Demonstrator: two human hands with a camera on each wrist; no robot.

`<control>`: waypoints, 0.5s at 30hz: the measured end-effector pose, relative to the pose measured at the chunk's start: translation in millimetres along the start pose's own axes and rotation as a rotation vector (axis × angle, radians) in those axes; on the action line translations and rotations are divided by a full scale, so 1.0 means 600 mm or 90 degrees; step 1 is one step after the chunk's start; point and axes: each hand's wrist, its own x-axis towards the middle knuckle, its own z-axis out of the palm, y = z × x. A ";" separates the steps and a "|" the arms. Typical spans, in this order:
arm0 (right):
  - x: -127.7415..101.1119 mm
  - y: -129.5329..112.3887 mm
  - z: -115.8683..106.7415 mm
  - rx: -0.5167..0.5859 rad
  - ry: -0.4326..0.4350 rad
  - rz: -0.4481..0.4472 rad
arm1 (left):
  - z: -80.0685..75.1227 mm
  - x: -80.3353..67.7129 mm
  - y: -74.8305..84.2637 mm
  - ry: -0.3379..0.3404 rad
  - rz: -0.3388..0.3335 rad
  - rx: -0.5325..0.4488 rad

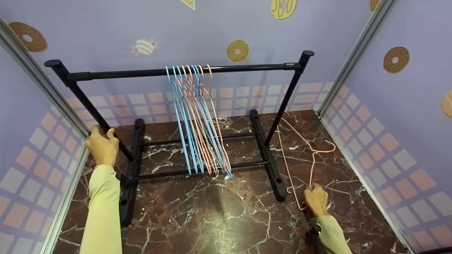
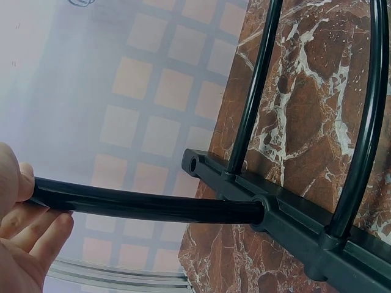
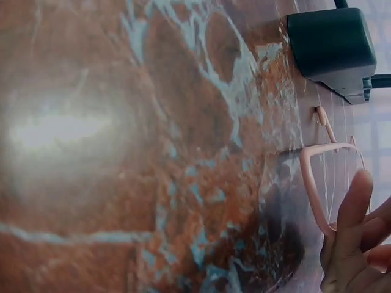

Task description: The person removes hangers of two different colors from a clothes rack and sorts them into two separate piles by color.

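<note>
Pink wire hanger (image 1: pixel 306 155) on the floor — light, springy, best pinched at a corner; right hand (image 1: pixel 316 199) pinched it there, left hand (image 1: pixel 102 146) gripped rack (image 1: pixel 183 71) post.

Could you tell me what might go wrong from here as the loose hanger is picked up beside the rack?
The pink hanger lies close to the rack's right foot, so lifting it might snag there. The right hand holds only its thin wire, so it could slip. The left hand grips the rack's left post; a tug could sway the hung hangers.
</note>
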 end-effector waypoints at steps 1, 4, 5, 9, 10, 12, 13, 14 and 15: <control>0.000 0.001 0.002 0.000 0.006 -0.006 | 0.000 0.000 0.000 0.001 0.000 -0.002; -0.001 0.002 0.006 -0.002 0.031 -0.033 | -0.001 0.000 0.000 0.001 -0.004 -0.004; -0.001 0.002 0.008 -0.004 0.040 -0.043 | -0.001 0.000 0.000 -0.001 -0.006 -0.006; -0.005 0.003 0.010 -0.023 0.065 -0.063 | 0.000 0.000 -0.001 -0.006 -0.010 -0.004; -0.006 0.003 0.010 -0.026 0.065 -0.058 | 0.001 -0.001 -0.001 -0.005 -0.008 -0.004; -0.006 0.003 0.010 -0.026 0.062 -0.055 | 0.001 -0.001 -0.001 -0.003 -0.008 -0.004; -0.006 0.003 0.010 -0.024 0.060 -0.055 | 0.001 -0.001 -0.001 -0.001 -0.007 -0.004; -0.006 0.003 0.010 -0.019 0.058 -0.054 | 0.002 -0.001 -0.001 0.001 -0.006 -0.006; -0.006 0.003 0.011 -0.016 0.059 -0.056 | 0.003 0.000 -0.002 0.003 -0.004 -0.006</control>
